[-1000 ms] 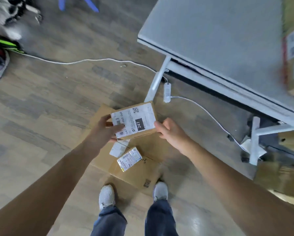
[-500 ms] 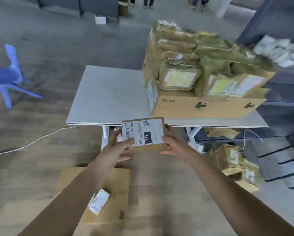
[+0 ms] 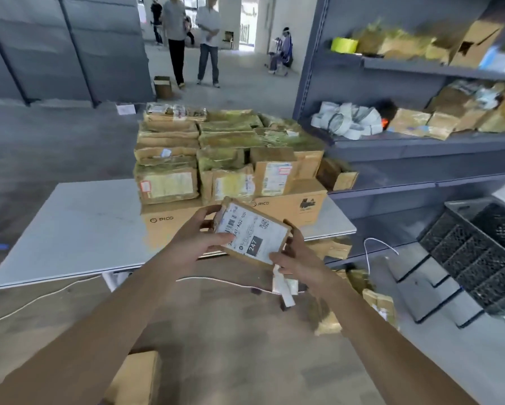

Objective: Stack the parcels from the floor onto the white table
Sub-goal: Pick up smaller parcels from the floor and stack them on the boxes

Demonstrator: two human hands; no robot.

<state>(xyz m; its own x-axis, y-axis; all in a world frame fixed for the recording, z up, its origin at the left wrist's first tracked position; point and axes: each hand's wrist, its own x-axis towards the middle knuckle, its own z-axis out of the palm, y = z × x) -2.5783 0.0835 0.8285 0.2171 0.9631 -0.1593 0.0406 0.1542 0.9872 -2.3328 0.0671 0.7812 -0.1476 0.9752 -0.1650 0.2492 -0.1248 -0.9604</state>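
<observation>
i read scene as medium bright, soft even daylight. strongest light from doorway (image 3: 247, 21) far behind white table (image 3: 70, 223), washed out there. table top pale with mild sheen. soft shadow on floor under table's near edge. heavy motion blur on shelves (image 3: 421, 141) right of table, worst toward top. parcel stack (image 3: 216, 159) on table smeared. label on parcel (image 3: 252, 233) in front of table partly legible. wide-angle bowing toward frame edges.

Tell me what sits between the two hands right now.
Head view: the small labelled parcel, tilted, gripped at its opposite edges by the left hand and the right hand.
</observation>
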